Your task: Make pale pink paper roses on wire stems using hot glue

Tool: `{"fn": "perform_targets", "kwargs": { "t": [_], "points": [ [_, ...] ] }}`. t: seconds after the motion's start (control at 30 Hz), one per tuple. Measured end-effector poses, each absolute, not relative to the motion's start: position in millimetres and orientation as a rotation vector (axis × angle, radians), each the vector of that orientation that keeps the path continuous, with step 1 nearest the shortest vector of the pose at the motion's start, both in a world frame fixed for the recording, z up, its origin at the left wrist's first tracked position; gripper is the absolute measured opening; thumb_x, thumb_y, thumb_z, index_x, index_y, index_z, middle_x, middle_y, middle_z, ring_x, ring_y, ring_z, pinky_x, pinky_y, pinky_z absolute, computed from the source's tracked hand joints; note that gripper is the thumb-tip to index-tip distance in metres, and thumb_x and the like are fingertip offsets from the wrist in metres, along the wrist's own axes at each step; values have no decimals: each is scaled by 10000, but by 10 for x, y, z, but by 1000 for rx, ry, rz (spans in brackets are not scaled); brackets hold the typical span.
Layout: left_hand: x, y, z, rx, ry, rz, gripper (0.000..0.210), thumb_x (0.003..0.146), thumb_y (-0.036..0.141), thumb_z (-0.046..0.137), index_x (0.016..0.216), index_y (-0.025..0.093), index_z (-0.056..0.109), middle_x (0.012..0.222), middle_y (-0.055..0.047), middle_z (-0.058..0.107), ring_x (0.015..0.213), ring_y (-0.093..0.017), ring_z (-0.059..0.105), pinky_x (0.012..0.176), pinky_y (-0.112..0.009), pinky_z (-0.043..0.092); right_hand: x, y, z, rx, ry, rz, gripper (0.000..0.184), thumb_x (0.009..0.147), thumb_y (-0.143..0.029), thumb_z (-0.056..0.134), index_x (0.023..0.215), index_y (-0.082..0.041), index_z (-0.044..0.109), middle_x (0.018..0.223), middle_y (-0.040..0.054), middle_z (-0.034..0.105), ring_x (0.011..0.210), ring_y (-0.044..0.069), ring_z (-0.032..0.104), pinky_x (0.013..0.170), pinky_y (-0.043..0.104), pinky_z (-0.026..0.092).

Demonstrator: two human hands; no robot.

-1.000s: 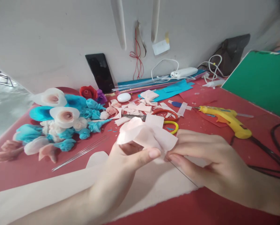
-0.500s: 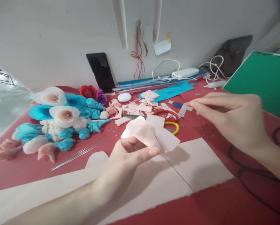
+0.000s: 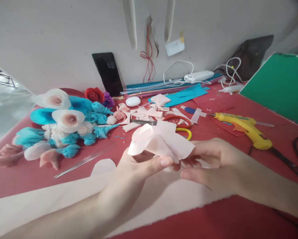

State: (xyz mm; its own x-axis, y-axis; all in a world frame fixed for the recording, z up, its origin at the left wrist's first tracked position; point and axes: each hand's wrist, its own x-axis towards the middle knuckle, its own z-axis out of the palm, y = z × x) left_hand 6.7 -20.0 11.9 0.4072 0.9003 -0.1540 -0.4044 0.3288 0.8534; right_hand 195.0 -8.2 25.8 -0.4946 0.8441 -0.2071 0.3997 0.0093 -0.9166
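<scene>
A pale pink crepe paper flower point(image 3: 161, 141) with loose petals is held up in front of me. My left hand point(image 3: 149, 166) pinches its base, thumb in front and fingers underneath. My right hand point(image 3: 211, 166) has come to the flower's right side, its index finger at a petal's edge. A thin dark wire stem point(image 3: 208, 188) slants down from the base, passing behind my right thumb with the other fingers curled behind. A long sheet of pale pink paper point(image 3: 149, 205) lies beneath both hands.
Scissors point(image 3: 188, 133) lie among paper scraps point(image 3: 149, 113) behind the flower. A yellow glue gun point(image 3: 248, 127) rests on the right with its cord. Finished paper flowers point(image 3: 69, 119) crowd the left, near wires point(image 3: 84, 161). A phone point(image 3: 107, 74) leans on the wall; a green board point(image 3: 278, 86) stands right.
My right hand has moved left and down from the glue gun's place to the flower. The yellow glue gun now shows on the table. My left hand keeps the flower in place.
</scene>
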Motion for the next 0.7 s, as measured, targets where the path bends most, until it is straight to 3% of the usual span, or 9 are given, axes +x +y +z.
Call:
{"fn": "perform_targets", "kwargs": {
  "t": [0.13,0.33,0.53,0.7],
  "points": [
    [66,-200,111,895,808,915,108,742,250,708,806,169,677,830,-20,684,844,-183,612,808,-279,491,1895,-158,220,-1314,-1697,1597,311,756,-515,634,835,-222,702,780,23,615,746,169,566,610,243,429],
    [53,-214,102,944,820,888,164,735,264,716,868,177,674,935,-35,690,914,-207,603,831,-299,486,1869,-192,264,-1433,-1621,1533,318,753,-513,630,720,-198,663,641,-6,552,602,121,496,485,210,329],
    [50,-238,109,930,891,883,129,728,282,719,767,168,675,822,-30,679,830,-196,590,782,-286,477,1877,-206,290,-1343,-1691,1451,345,802,-445,563,593,-173,602,559,2,468,666,168,553,555,245,413],
    [35,-253,115,892,899,908,113,718,286,728,711,181,687,761,-12,661,792,-177,576,778,-271,470,1878,-209,293,-1298,-1674,1408,229,814,-334,584,660,-194,679,620,-6,566,609,114,527,496,196,362]
  ]
}}
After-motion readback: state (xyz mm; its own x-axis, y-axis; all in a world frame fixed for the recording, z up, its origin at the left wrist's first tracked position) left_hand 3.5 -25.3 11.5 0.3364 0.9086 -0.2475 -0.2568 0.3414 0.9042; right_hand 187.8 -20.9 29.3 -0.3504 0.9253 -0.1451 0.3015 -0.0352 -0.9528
